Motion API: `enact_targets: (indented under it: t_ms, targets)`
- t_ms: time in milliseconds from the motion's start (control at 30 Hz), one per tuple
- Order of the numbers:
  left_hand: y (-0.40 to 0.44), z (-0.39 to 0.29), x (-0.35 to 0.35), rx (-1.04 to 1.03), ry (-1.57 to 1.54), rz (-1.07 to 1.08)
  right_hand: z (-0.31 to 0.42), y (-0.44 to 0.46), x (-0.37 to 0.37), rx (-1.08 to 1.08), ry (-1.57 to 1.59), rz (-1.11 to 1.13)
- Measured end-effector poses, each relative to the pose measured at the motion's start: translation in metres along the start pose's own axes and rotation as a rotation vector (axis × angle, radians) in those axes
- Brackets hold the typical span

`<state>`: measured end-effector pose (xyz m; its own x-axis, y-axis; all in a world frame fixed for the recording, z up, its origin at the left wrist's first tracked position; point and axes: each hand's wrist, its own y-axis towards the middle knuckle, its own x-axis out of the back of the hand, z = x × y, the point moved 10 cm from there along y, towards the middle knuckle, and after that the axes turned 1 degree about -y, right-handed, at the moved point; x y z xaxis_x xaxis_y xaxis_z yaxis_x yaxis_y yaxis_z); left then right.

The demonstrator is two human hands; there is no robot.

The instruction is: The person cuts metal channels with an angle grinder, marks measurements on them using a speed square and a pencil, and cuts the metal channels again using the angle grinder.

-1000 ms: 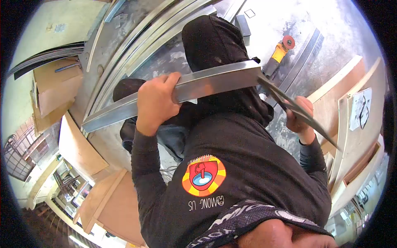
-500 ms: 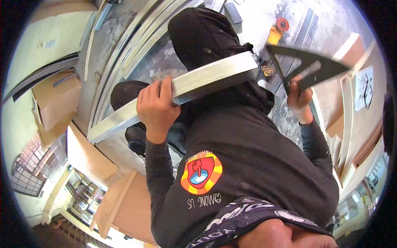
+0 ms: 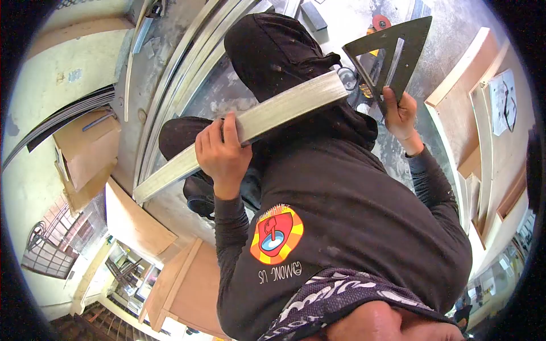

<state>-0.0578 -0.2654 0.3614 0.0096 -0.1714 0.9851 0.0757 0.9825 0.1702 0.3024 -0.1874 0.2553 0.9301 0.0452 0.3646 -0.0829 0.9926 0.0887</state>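
My left hand is wrapped around a long rectangular metal tube, which lies slantwise across my lap and knees. Raised beyond the tube's far end is a dark triangular speed square, pinched at one corner by my right hand. The square has a slot and a triangular cut-out, and it stands apart from the tube. Partly hidden behind it on the floor is a yellow angle grinder with a red disc.
Long metal profiles lie along the floor on the left. A short grey block sits beyond my knee. Cardboard leans at the left, and wooden panels stand on the right.
My right hand has turned the speed square, so its long point now aims up rather than right, and has moved slightly left. My left hand keeps its grip on the tube.
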Motion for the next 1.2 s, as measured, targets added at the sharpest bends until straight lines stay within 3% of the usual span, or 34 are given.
enact_targets:
  t_ms: [500,700,867,1200]
  targets:
    - [-0.015,-0.005,-0.005,0.045,0.004,-0.036,0.002,-0.001,-0.003,-0.096,0.023,0.014]
    - [-0.018,-0.012,0.008,0.11,-0.178,-0.042,-0.007,-0.003,-0.004,-0.076,-0.037,0.042]
    - [-0.036,-0.017,0.011,0.079,-0.2,-0.194,-0.002,-0.002,-0.009,-0.061,0.048,0.019]
    - [-0.045,-0.023,0.011,0.093,-0.198,-0.255,0.004,0.001,-0.008,-0.027,0.075,0.003]
